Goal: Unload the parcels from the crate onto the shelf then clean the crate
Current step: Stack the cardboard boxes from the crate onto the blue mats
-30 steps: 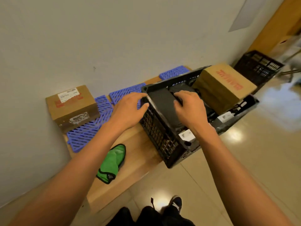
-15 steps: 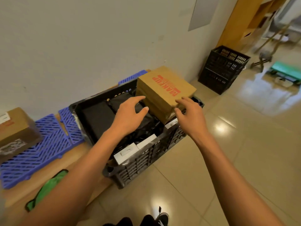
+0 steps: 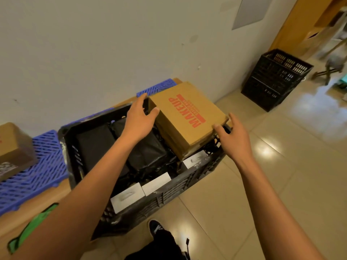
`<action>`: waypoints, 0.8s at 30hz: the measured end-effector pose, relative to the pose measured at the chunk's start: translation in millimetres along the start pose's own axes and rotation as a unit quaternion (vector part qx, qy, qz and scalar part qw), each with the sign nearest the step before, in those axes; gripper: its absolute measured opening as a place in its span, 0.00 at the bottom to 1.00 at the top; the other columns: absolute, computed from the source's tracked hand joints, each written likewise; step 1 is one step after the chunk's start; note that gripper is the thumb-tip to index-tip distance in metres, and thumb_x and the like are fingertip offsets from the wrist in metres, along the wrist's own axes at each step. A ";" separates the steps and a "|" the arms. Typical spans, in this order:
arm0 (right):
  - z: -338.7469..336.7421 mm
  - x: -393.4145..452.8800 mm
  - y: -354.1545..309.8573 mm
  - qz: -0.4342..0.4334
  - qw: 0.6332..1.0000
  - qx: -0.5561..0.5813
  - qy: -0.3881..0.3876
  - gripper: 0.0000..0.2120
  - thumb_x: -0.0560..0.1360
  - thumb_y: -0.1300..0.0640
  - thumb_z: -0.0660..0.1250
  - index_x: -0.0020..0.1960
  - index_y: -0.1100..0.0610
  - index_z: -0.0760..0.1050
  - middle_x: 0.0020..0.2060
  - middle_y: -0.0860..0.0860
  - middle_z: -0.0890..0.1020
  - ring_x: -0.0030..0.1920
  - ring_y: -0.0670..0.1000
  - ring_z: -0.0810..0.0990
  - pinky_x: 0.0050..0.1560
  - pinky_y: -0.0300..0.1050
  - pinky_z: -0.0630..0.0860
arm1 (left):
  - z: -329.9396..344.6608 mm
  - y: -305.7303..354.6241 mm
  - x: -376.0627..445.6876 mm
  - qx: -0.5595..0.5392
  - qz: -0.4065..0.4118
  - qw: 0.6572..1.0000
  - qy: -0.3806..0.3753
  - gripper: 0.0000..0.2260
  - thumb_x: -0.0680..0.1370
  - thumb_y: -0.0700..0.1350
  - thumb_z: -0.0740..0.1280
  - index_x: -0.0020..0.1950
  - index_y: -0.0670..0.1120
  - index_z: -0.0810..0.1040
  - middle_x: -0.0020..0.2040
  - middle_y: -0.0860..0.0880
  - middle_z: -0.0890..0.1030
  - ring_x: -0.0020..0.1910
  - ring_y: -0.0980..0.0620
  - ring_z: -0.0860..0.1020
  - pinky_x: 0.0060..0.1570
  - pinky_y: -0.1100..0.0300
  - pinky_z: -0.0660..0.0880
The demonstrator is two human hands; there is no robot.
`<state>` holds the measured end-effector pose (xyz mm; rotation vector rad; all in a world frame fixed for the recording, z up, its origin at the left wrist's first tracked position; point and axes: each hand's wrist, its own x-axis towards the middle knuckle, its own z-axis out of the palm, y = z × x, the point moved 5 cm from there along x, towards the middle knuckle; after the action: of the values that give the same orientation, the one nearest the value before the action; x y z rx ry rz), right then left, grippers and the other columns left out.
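A black plastic crate [image 3: 169, 192] sits half on the low wooden shelf [image 3: 35, 203], half over the floor. At its right end lies a brown cardboard box [image 3: 187, 117] with red MAKEUP print, tilted on other parcels. My left hand [image 3: 139, 119] touches the box's far left corner, fingers spread and thumb on its edge. My right hand [image 3: 232, 137] touches its near right corner, fingers loosely around it. Black wrapped parcels [image 3: 146, 152] and small white boxes [image 3: 127, 196] fill the rest of the crate.
Blue slatted mats [image 3: 37, 171] cover the shelf along the wall, with another cardboard box [image 3: 13, 147] on them at far left. A green cloth [image 3: 32, 224] lies on the shelf's front. A second black crate [image 3: 276, 77] stands on the tiled floor at right.
Both hands left the black parcel at the crate's left end and moved right to the cardboard box, now spread on its two opposite corners. My view turned right.
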<state>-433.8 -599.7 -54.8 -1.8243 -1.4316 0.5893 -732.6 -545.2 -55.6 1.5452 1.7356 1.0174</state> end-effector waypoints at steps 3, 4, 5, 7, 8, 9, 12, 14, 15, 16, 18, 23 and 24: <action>8.7 7.0 10.6 0.018 0.999 0.026 -0.025 0.25 0.80 0.44 0.66 0.75 0.43 0.67 0.66 0.45 0.78 0.55 0.41 0.76 0.48 0.36 0.70 | 10.5 -4.3 23.3 -0.006 -0.020 1.000 -0.011 0.28 0.80 0.56 0.67 0.79 0.53 0.65 0.77 0.49 0.69 0.72 0.47 0.71 0.67 0.52 0.71; 10.6 9.4 12.3 0.023 0.999 0.030 -0.029 0.25 0.80 0.44 0.66 0.75 0.43 0.66 0.66 0.45 0.78 0.54 0.40 0.75 0.46 0.33 0.70 | 14.3 -4.8 28.9 -0.009 -0.025 1.000 -0.014 0.27 0.80 0.56 0.67 0.78 0.54 0.66 0.76 0.49 0.70 0.71 0.48 0.72 0.65 0.54 0.71; 11.5 12.7 12.9 0.026 0.999 0.034 -0.029 0.26 0.80 0.44 0.66 0.76 0.44 0.65 0.67 0.45 0.78 0.54 0.39 0.74 0.46 0.32 0.69 | 17.5 -4.8 34.1 -0.013 -0.028 0.999 -0.015 0.26 0.80 0.56 0.67 0.77 0.54 0.67 0.74 0.49 0.71 0.68 0.48 0.74 0.62 0.55 0.73; 11.7 19.7 13.2 0.030 0.999 0.035 -0.023 0.28 0.79 0.44 0.66 0.77 0.45 0.64 0.67 0.45 0.78 0.54 0.39 0.74 0.48 0.31 0.68 | 22.1 -3.5 40.3 -0.021 -0.028 0.999 -0.013 0.24 0.80 0.56 0.67 0.75 0.55 0.68 0.70 0.50 0.74 0.60 0.54 0.77 0.54 0.58 0.74; 10.8 23.2 12.7 0.030 0.999 0.037 -0.021 0.29 0.79 0.44 0.67 0.78 0.45 0.64 0.67 0.45 0.78 0.56 0.40 0.75 0.50 0.32 0.69 | 22.7 -2.5 41.8 -0.025 -0.030 0.999 -0.010 0.23 0.80 0.56 0.67 0.75 0.56 0.68 0.67 0.51 0.74 0.57 0.56 0.77 0.49 0.61 0.73; 9.9 26.6 11.3 0.026 0.999 0.042 -0.020 0.29 0.79 0.44 0.67 0.77 0.45 0.64 0.67 0.44 0.78 0.58 0.41 0.76 0.53 0.35 0.70 | 22.5 -1.6 42.3 -0.029 -0.033 0.999 -0.004 0.22 0.80 0.56 0.67 0.74 0.56 0.69 0.65 0.52 0.75 0.55 0.58 0.76 0.47 0.62 0.73; 3.5 35.9 5.7 0.007 0.998 0.054 -0.025 0.29 0.78 0.44 0.68 0.77 0.43 0.65 0.64 0.40 0.77 0.60 0.39 0.75 0.58 0.40 0.70 | 17.4 3.1 37.2 -0.038 -0.045 0.998 0.020 0.21 0.80 0.55 0.67 0.73 0.56 0.70 0.62 0.54 0.75 0.51 0.64 0.75 0.45 0.64 0.72; -1.4 42.4 2.2 -0.001 0.997 0.067 -0.028 0.29 0.77 0.43 0.69 0.76 0.41 0.65 0.64 0.38 0.77 0.58 0.35 0.73 0.56 0.38 0.69 | 12.5 9.9 31.5 -0.048 -0.047 0.997 0.041 0.20 0.80 0.54 0.67 0.72 0.56 0.71 0.61 0.55 0.75 0.51 0.67 0.74 0.43 0.68 0.70; -3.6 45.1 0.3 -0.005 0.996 0.082 -0.033 0.28 0.77 0.43 0.69 0.75 0.40 0.65 0.64 0.35 0.77 0.58 0.32 0.73 0.55 0.34 0.69 | 9.2 14.1 27.7 -0.051 -0.046 0.996 0.055 0.20 0.80 0.54 0.68 0.72 0.56 0.71 0.60 0.56 0.75 0.50 0.69 0.73 0.42 0.70 0.69; -6.0 46.7 -3.3 -0.015 0.994 0.103 -0.040 0.27 0.77 0.44 0.69 0.74 0.38 0.66 0.60 0.27 0.77 0.56 0.27 0.73 0.52 0.27 0.68 | 5.4 18.8 22.6 -0.054 -0.045 0.995 0.072 0.19 0.80 0.54 0.68 0.71 0.57 0.71 0.59 0.58 0.76 0.50 0.71 0.73 0.42 0.71 0.69; -12.1 48.7 -13.7 -0.038 0.987 0.146 -0.052 0.22 0.77 0.46 0.70 0.68 0.32 0.68 0.47 0.15 0.73 0.51 0.19 0.71 0.44 0.16 0.65 | -3.5 27.9 9.6 -0.062 -0.043 0.991 0.113 0.19 0.80 0.53 0.68 0.71 0.57 0.72 0.59 0.59 0.76 0.51 0.69 0.75 0.42 0.72 0.68; -19.7 52.6 -27.6 -0.072 0.958 0.248 -0.123 0.19 0.78 0.52 0.68 0.63 0.32 0.70 0.55 0.23 0.78 0.55 0.33 0.81 0.57 0.50 0.82 | -18.5 45.1 -34.6 -0.055 -0.040 0.977 0.204 0.18 0.80 0.51 0.69 0.70 0.56 0.74 0.61 0.60 0.76 0.56 0.63 0.75 0.49 0.68 0.71; -18.3 54.0 -28.0 -0.077 0.950 0.266 -0.142 0.19 0.77 0.53 0.67 0.62 0.32 0.72 0.59 0.28 0.79 0.58 0.40 0.82 0.59 0.58 0.81 | -19.9 47.5 -45.5 -0.051 -0.040 0.973 0.222 0.18 0.80 0.50 0.69 0.70 0.56 0.74 0.60 0.62 0.76 0.55 0.66 0.75 0.48 0.72 0.70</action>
<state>-423.0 -549.6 -17.2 -1.2263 -1.4054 1.0719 -717.3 -591.7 -7.4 1.2351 1.9815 1.4694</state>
